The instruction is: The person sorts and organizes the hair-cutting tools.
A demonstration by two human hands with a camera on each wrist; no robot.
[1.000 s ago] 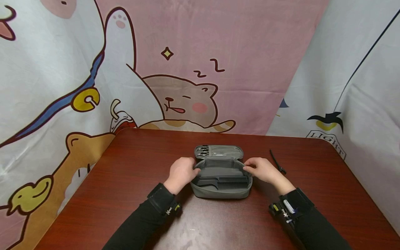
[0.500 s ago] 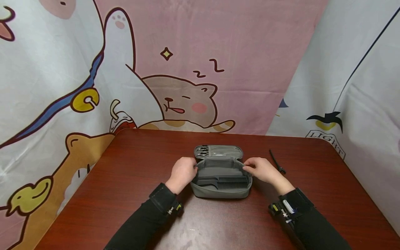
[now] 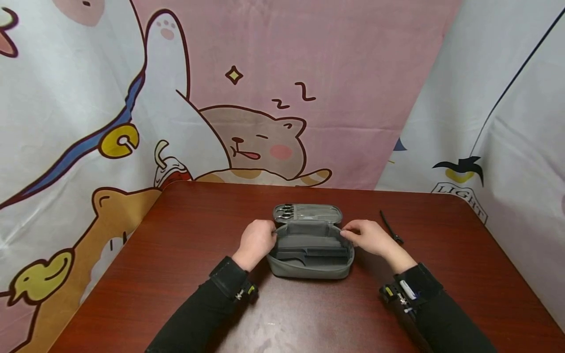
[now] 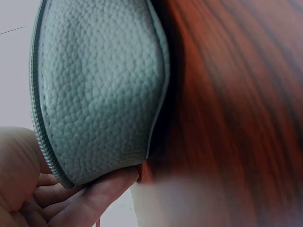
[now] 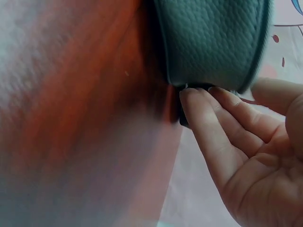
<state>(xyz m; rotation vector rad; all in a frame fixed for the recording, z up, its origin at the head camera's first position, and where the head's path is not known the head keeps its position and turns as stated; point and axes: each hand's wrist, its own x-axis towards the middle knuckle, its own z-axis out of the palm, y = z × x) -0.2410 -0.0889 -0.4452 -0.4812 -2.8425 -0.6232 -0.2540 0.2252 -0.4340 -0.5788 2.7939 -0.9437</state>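
A grey zippered case stands on the table with its lid folded back. Several pairs of scissors sit on the lid's left part beside a clear pocket. Inside the case lies a dark comb. My left hand grips the left rear rim; in the left wrist view its fingers curl round the pebbled wall's end. My right hand pinches the right rear rim, its thumb by the zipper edge and its fingers against the outside.
A thin black object with a wider near end lies right of the case, behind my right hand. The reddish-brown wooden table reaches back to a cartoon-printed cloth.
My left thumb has drawn back from over the case's interior to its rim. The right hand and the case look nearly the same.
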